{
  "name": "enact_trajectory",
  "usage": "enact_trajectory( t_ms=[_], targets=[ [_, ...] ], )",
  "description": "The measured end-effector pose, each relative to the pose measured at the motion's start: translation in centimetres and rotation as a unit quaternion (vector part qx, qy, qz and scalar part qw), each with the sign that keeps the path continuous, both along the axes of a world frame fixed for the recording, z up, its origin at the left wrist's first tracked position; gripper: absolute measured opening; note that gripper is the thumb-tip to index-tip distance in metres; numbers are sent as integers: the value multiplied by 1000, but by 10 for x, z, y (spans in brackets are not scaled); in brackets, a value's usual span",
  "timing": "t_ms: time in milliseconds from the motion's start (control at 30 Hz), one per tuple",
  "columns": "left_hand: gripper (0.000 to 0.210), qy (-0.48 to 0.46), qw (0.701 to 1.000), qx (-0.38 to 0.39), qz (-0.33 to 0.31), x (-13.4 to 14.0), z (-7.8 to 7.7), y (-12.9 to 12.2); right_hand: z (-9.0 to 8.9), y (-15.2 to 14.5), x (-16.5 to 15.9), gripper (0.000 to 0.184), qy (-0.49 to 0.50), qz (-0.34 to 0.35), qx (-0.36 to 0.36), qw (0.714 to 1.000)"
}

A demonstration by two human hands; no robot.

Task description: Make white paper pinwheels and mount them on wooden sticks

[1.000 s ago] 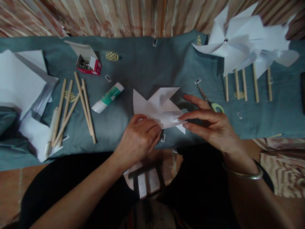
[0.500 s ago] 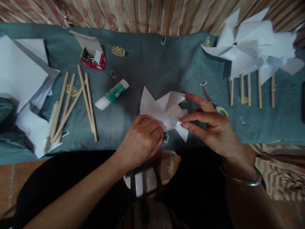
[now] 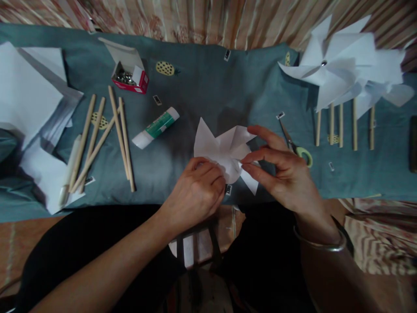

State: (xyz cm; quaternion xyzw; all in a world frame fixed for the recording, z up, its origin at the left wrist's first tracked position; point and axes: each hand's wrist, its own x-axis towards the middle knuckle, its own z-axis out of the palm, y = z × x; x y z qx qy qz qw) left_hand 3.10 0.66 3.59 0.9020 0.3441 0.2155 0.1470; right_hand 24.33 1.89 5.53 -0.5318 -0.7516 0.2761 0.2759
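Observation:
A white paper pinwheel [image 3: 223, 148] with pointed, partly curled blades lies between my hands near the table's front edge. My left hand [image 3: 199, 187] is closed on its lower left part, fingers curled over the paper. From the other side my right hand [image 3: 278, 167] pinches a paper tip between thumb and index finger, bending it in towards the middle. Another finger of that hand rests by the upper right blade. The fingertips of my left hand are partly hidden. A green and white glue stick [image 3: 156, 128] lies to the left of the pinwheel.
On the left lie several wooden sticks [image 3: 97, 143], a stack of white paper [image 3: 31, 95] and an open red box of metal pins [image 3: 130, 80]. To the right are green-handled scissors [image 3: 295, 145] and several finished pinwheels [image 3: 339, 65] on sticks. A teal cloth [image 3: 208, 87] covers the table.
My right hand has moved left, carrying the pinched paper tip closer to the pinwheel's middle. My left hand stays on the paper. The whole view has shifted slightly.

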Motion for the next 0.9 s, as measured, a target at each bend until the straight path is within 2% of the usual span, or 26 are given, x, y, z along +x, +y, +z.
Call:
enact_trajectory(
  t_ms=[400,900],
  targets=[
    [18,17,1000,11,2,1,1,0,-24,8,-20,11,-61,-5,64,996],
    [18,27,1000,8,8,0,3,0,-28,9,-22,11,-90,-6,75,993]
  ],
)
